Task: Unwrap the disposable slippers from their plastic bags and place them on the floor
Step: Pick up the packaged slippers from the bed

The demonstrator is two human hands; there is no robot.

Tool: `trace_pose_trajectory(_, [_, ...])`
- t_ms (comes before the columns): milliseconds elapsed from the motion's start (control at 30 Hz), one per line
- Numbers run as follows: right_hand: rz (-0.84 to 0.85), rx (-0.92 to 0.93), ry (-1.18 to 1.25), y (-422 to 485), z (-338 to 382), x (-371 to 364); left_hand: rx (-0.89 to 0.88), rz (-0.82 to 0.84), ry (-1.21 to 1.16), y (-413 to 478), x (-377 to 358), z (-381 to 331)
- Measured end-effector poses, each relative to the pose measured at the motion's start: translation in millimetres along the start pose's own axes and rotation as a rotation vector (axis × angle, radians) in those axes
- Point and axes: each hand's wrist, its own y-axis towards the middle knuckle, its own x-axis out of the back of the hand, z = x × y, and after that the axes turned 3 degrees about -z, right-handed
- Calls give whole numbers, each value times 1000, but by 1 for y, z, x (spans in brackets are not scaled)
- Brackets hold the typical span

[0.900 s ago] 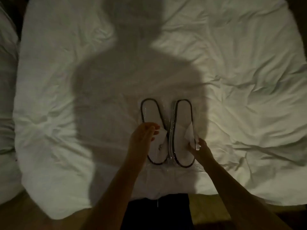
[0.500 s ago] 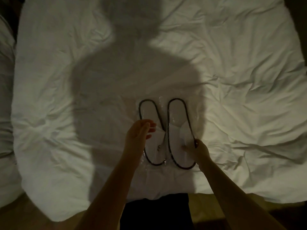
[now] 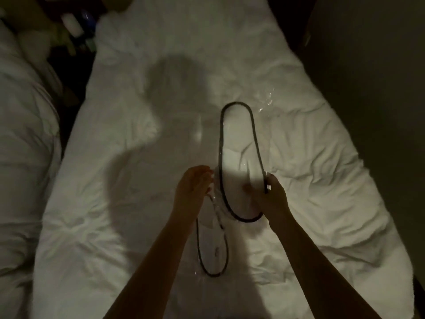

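Note:
My right hand (image 3: pixel 272 194) grips a white slipper with a dark rim (image 3: pixel 239 143) by its right edge and holds it raised above the bed, toe pointing away. A clear plastic bag (image 3: pixel 266 100) glints around it. My left hand (image 3: pixel 192 192) is at the slipper's left edge with fingers bent against the plastic there; whether it pinches the plastic is unclear. A second white slipper (image 3: pixel 212 245) lies on the duvet below my left wrist, partly hidden by the forearm.
The white rumpled duvet (image 3: pixel 115 203) covers the bed. A second white bed (image 3: pixel 20 134) stands at the left, with a dark gap and a nightstand holding small items (image 3: pixel 76 26) between them. A dark wall (image 3: pixel 368 65) lies to the right.
Both slippers lay side by side on the duvet; now my right hand has lifted one up and away. The view has tilted up, showing more of the bed.

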Motion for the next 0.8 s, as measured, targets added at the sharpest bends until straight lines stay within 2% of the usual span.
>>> trace_pose_trajectory(233, [-11, 389, 134, -40, 179, 28, -334, -63, -24, -1, 4, -159])
trace_pose_trajectory(367, [-29, 600, 116, -78, 254, 46, -479, 37, -135, -26, 18, -251])
trace_pose_trajectory(467, [-12, 728, 117, -107, 295, 51, -667, 113, -135, -51, 28, -307])
trace_pose_trajectory(633, [-5, 851, 147, -150, 342, 50, -763, 93, -312, -89, 50, -356])
trace_pose_trajectory(800, [58, 931, 147, -177, 358, 49, -870, 68, -303, -116, 72, -377])
